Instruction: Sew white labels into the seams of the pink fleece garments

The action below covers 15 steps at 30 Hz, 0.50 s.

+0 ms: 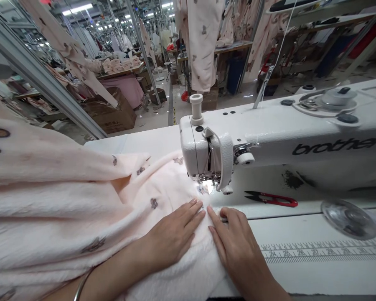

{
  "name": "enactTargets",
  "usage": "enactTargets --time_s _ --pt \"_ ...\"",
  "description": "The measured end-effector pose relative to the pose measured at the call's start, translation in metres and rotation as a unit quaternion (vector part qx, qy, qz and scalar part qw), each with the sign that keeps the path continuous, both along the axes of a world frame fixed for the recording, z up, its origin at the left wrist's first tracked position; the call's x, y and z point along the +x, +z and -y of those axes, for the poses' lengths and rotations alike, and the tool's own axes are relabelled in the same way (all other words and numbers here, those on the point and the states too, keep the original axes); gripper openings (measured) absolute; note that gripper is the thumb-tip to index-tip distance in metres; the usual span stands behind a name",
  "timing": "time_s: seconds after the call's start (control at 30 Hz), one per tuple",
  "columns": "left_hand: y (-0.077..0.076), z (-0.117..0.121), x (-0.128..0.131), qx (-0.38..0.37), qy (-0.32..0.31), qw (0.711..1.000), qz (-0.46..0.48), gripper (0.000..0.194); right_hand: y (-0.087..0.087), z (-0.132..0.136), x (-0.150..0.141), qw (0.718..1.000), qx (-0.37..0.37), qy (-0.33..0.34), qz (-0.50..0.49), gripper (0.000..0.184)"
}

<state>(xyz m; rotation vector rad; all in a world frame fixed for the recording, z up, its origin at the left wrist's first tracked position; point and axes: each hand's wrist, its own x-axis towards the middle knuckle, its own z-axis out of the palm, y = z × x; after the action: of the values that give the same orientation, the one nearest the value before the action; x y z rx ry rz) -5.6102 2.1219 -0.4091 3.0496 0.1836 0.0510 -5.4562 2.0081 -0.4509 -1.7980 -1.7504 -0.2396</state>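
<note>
Pale pink plush fabric (172, 190) printed with small brown figures runs under the needle area of a white sewing machine (203, 146). My left hand (177, 230) lies flat on it, fingers stretched toward the lit presser foot. Just right of it, my right hand (235, 238) is at the fabric's right edge. Its index finger and thumb rest on the cloth, while the other fingers curl in at the edge, partly hidden. Both hands are a short way in front of the needle. Red-handled thread snips (271, 199) lie right of the machine head.
A printed ruler scale (319, 252) runs along the table's front right. Above it sits a clear round plastic piece (349, 219). More fabric heaps up on the left beside a metal post (50, 71). Behind are hanging pink garments (203, 46) and a cardboard box (113, 113).
</note>
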Motion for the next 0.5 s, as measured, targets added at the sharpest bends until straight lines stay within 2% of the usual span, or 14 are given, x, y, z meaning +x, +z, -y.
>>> enactTargets --time_s 0.13,0.27,0.37,0.5 --pt "0.001 -0.004 0.001 -0.025 -0.001 1.000 0.009 0.047 0.003 -0.003 0.000 0.999 -0.004 -0.008 0.034 0.033" --pt "0.001 -0.016 0.003 -0.019 -0.002 1.000 -0.006 0.046 0.005 -0.015 0.007 0.998 -0.022 0.002 0.058 0.032" --pt "0.000 -0.025 0.003 -0.022 0.004 1.000 -0.005 0.046 0.004 -0.025 0.012 0.995 -0.048 0.010 0.083 0.034" --pt "-0.002 -0.033 0.003 -0.031 0.016 0.999 -0.007 0.044 0.000 -0.034 0.013 0.993 -0.044 -0.009 0.110 0.034"
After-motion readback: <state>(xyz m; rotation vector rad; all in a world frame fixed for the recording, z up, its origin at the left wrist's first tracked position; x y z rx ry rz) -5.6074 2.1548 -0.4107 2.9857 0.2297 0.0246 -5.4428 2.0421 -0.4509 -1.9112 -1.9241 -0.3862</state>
